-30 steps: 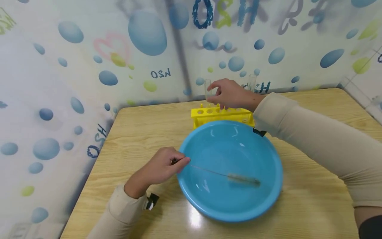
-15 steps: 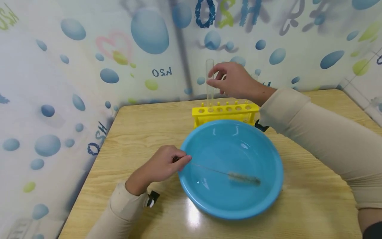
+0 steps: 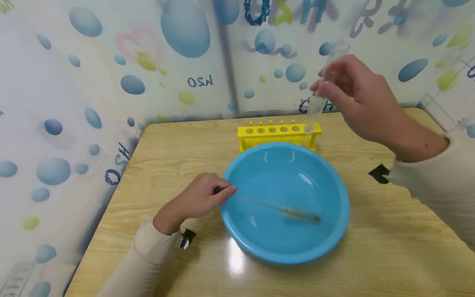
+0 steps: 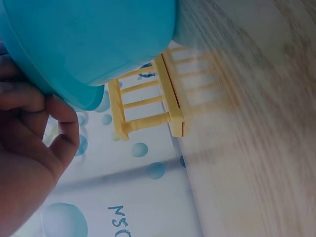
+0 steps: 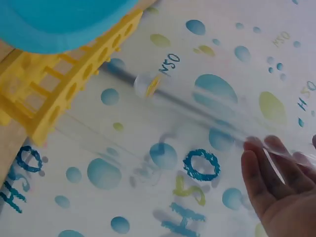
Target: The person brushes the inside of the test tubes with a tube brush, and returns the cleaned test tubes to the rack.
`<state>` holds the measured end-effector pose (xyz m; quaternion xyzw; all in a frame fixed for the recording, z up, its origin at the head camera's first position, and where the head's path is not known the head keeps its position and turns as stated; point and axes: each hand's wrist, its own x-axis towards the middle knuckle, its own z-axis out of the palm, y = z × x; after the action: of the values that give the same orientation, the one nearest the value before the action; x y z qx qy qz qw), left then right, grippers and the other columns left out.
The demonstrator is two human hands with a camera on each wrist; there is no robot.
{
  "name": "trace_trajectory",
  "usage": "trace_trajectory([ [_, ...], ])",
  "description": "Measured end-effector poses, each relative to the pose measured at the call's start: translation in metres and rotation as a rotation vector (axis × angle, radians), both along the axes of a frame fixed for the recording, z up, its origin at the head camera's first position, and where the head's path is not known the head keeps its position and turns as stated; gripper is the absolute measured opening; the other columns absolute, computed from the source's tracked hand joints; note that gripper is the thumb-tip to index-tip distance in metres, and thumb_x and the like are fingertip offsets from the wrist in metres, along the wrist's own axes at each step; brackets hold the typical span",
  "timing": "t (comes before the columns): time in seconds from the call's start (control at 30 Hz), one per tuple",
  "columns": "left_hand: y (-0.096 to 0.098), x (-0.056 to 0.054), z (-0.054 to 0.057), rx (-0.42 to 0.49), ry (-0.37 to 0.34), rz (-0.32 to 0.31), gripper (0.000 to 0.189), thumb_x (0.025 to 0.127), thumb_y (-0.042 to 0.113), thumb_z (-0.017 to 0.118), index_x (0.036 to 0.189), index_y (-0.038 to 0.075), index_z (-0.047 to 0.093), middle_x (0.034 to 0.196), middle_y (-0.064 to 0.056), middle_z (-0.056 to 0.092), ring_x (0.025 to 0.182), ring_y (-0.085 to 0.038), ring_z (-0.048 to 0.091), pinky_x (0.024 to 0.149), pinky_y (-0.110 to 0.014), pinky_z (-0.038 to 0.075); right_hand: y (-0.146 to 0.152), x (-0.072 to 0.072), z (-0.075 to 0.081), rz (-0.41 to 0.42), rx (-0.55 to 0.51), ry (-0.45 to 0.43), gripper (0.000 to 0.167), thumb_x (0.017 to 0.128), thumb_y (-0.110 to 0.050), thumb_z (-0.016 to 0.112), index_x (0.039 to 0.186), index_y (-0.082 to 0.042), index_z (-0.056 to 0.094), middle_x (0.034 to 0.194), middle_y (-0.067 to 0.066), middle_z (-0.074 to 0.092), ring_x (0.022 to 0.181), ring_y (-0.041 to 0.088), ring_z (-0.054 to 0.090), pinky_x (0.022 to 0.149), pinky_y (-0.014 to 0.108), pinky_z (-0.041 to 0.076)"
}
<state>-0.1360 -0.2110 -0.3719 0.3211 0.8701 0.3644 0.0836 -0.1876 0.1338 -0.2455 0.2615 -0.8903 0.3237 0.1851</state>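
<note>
The right hand is pinching the glass tube between thumb and fingers, and is carrying it toward the right of the yellow rack; half a second ago the tube was hovering toward the rack's left end. Lifting it out is apparently done. Nearer than the rack, the left hand is gripping the brush handle, its bristles showing against the blue basin

In the head view, the left hand partly hides the brush handle.
</note>
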Motion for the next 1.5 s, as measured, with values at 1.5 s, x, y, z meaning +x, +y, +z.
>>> trace_trajectory([
  [1.5, -0.074, -0.024, 0.016, 0.719, -0.037, -0.097, 0.042, 0.105, -0.009, 0.025, 0.067, -0.002, 0.044, 0.059, -0.005, 0.032, 0.050, -0.018, 0.027, 0.048, -0.031, 0.022, 0.015, 0.037, -0.150, 0.086, 0.076, 0.133, 0.034, 0.080, -0.017, 0.079, 0.113, -0.016, 0.074, 0.074, -0.004, 0.059, 0.069, 0.007, 0.050, 0.055, 0.022, 0.043],
])
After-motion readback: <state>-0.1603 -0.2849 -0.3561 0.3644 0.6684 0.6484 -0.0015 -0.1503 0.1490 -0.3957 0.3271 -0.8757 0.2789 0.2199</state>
